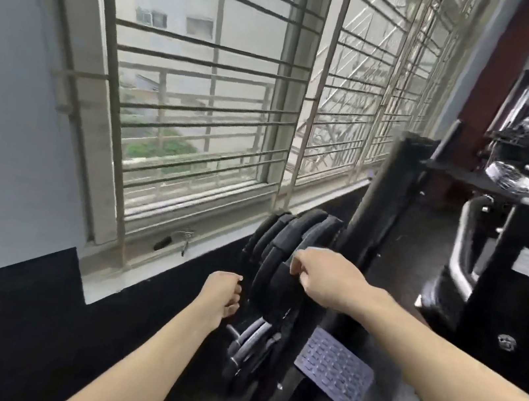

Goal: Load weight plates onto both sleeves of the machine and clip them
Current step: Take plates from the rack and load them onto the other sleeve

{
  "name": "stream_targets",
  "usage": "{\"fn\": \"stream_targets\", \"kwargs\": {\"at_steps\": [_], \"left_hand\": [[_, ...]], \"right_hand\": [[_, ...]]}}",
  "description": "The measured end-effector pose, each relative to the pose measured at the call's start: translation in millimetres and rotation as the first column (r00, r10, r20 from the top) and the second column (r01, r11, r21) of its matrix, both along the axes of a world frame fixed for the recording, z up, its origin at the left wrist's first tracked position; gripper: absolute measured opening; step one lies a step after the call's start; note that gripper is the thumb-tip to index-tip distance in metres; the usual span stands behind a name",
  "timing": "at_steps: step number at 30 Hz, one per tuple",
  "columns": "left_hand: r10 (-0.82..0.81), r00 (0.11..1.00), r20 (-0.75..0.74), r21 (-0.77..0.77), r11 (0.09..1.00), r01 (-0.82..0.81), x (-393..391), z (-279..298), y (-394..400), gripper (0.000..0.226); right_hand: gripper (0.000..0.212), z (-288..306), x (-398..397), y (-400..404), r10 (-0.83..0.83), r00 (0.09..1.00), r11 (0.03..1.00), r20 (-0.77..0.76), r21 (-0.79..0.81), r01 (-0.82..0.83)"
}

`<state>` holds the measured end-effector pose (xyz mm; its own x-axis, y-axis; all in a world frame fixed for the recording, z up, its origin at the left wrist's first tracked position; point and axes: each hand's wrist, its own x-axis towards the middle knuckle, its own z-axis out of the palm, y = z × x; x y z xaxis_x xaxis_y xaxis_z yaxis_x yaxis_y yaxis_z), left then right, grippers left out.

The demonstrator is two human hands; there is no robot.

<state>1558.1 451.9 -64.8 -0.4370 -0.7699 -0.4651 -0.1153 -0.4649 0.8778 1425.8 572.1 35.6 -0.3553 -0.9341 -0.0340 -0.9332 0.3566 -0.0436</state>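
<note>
Upright stack of black round rubber weight plates [285, 255] btwn hands: right hand [323, 279] fingers curled on top rim, left hand [222, 294] half-curled, empty, just beside.

Weight plates [285, 255] between window [205, 87] and footplate [333, 370]
</note>
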Motion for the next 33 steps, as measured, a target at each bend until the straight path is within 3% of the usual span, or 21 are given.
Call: {"fn": "stream_targets", "kwargs": {"at_steps": [4,7,13,18,21,24,30,33], "left_hand": [[0.053,0.998,-0.037,0.121,0.992,-0.048,-37.2,-12.3,-79.2,0.02],[0.049,0.998,-0.042,0.234,0.972,-0.037,-62.3,-29.0,-130.9,0.031],[-0.124,0.992,-0.031,0.502,0.856,0.123,-114.2,-54.7,-200.9,0.065],[-0.353,0.935,-0.041,0.59,0.746,0.307,-146.8,-58.0,-226.0,0.076],[-0.488,0.871,-0.051,0.614,0.673,0.413,-160.7,-71.6,-232.6,0.094],[-0.569,0.82,-0.064,0.598,0.636,0.488,-164.7,-79.3,-237.1,0.087],[-0.5,0.866,-0.007,0.588,0.698,0.408,-144.0,-45.9,-236.5,0.064],[-0.527,0.85,0.011,0.492,0.742,0.455,-162.9,-70.5,-261.7,0.057]], "right_hand": [[0.013,3.1,-26.6,-85.8,-0.109,0.993,0.994,0.046,-0.023,0.11],[0.023,0.7,-53.1,-154.6,-0.24,0.967,0.968,0.084,-0.052,0.245],[0.049,-23.7,-105.8,-265.7,-0.55,0.825,0.834,0.13,0.044,0.549],[0.059,-47.0,-123.2,-295.9,-0.719,0.687,0.687,0.106,0.256,0.68],[0.067,-59.6,-127.7,-303.0,-0.769,0.632,0.625,0.091,0.313,0.715],[0.066,-70.0,-130.9,-307.6,-0.829,0.55,0.552,0.1,0.302,0.777],[0.064,-76.3,-125.8,-317.7,-0.88,0.448,0.474,0.157,0.225,0.851],[0.065,-75.5,-123.7,-330.2,-0.877,0.435,0.475,0.206,0.223,0.851]]}}
